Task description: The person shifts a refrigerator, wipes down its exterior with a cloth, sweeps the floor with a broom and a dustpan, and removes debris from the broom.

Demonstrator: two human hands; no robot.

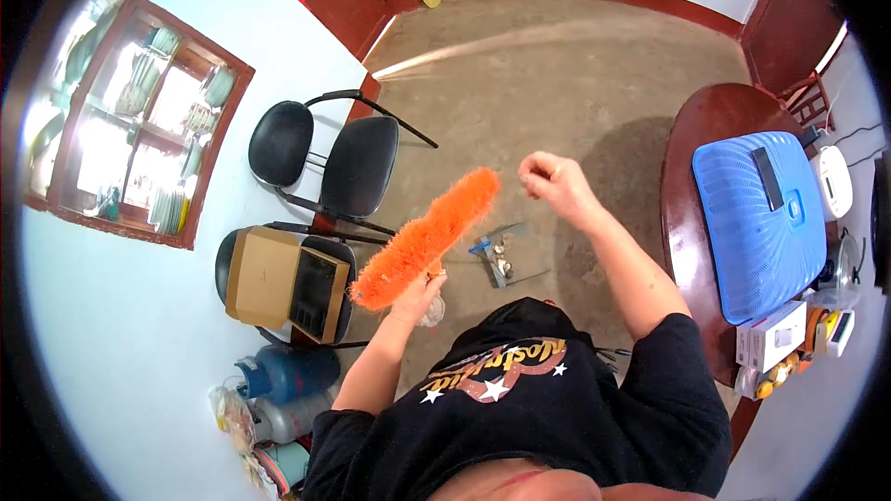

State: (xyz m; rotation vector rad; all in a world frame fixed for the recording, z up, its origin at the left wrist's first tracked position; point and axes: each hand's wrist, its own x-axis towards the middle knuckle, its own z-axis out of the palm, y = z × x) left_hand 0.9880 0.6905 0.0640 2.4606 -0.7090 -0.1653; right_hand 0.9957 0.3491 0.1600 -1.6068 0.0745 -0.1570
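My left hand (418,298) is wrapped around the base of an orange-bristled broom (422,243), its long head slanting up to the right in front of me. Just past the far end of the bristles, my right hand (557,183) is raised with its fingers curled together, apart from the broom; whatever may be in the pinch is too small to make out. Below, on the floor, lies a grey dustpan (527,260) with small bits of debris and a blue piece on it.
Black chairs (360,167) line the left wall, one bearing an open cardboard box (263,274). Gas cylinders (302,372) stand behind me at left. On the right, a dark red table (682,167) carries a blue plastic cover (756,223) and a white box (772,336).
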